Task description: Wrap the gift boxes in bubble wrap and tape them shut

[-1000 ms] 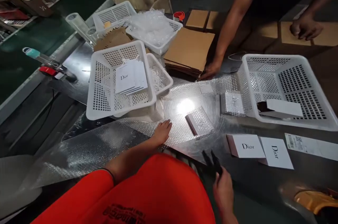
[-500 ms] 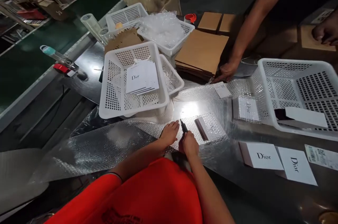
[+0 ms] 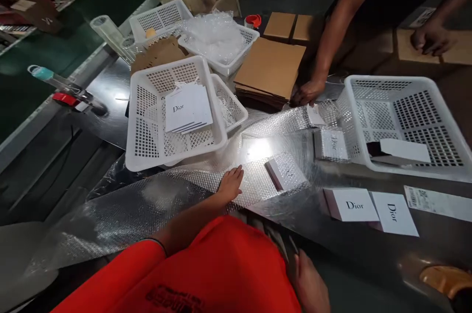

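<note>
My left hand (image 3: 231,184) lies flat and open on a sheet of bubble wrap (image 3: 254,190) spread over the metal table. To its right, a white Dior box (image 3: 291,172) rests under or in the wrap. My right hand (image 3: 312,283) is low beside my body, below the table's front edge. Its fingers look drawn together near a thin, pale sliver; what it holds is hidden. Further right lie two white Dior boxes, one (image 3: 356,205) beside the other (image 3: 394,214). Another Dior box (image 3: 334,144), wrapped in bubble wrap, stands behind them.
A white basket (image 3: 132,121) holds Dior cards; another basket (image 3: 409,168) on the right holds an open box. Flat cardboard (image 3: 271,67) is stacked at the back, by a co-worker's hand (image 3: 309,91). A tape dispenser (image 3: 66,99) stands left. A printed label (image 3: 435,202) lies right.
My right hand has moved from the bubble wrap down and right, off the table; the black pen-like tool it held no longer shows. My left hand stays on the wrap. The view has shifted right.
</note>
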`<act>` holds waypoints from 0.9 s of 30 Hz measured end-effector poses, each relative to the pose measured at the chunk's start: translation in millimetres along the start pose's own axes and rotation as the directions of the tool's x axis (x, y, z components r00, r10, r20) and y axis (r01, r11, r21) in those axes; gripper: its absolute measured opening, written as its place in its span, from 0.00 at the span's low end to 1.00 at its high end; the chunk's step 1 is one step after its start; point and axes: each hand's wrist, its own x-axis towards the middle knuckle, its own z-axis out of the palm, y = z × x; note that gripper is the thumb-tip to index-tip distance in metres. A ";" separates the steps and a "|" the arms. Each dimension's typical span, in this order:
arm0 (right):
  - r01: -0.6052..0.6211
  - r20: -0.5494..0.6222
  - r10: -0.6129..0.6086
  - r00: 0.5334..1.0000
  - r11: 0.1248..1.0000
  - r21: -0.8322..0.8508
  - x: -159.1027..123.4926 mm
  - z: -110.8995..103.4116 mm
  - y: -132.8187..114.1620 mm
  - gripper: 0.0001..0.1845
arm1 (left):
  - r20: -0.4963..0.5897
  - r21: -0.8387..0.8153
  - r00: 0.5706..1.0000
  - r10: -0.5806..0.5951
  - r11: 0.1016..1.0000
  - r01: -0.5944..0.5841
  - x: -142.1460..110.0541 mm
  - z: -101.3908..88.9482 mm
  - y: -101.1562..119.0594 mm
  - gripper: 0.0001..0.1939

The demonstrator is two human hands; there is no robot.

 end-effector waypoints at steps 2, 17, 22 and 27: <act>-0.108 -0.084 0.108 0.991 0.994 0.009 -1.4 -7.1 29.3 0.31 | -0.008 0.014 0.999 -0.047 0.999 0.048 -2.7 -1.6 -0.4 0.42; 0.443 -0.217 -0.549 0.807 0.806 -0.392 138.8 -59.5 -89.1 0.23 | -0.081 -0.142 0.955 -0.287 0.951 0.273 10.6 -20.1 -5.6 0.08; 0.460 0.006 -0.536 0.844 0.719 -0.521 157.0 -77.2 -106.5 0.24 | -0.092 -0.133 0.927 -0.364 0.927 0.351 -15.4 -42.5 -29.2 0.08; 0.496 0.083 -0.539 0.839 0.691 -0.527 156.5 -85.1 -107.8 0.23 | -0.241 -0.262 0.871 -0.428 0.893 0.366 -45.5 -42.1 -13.0 0.23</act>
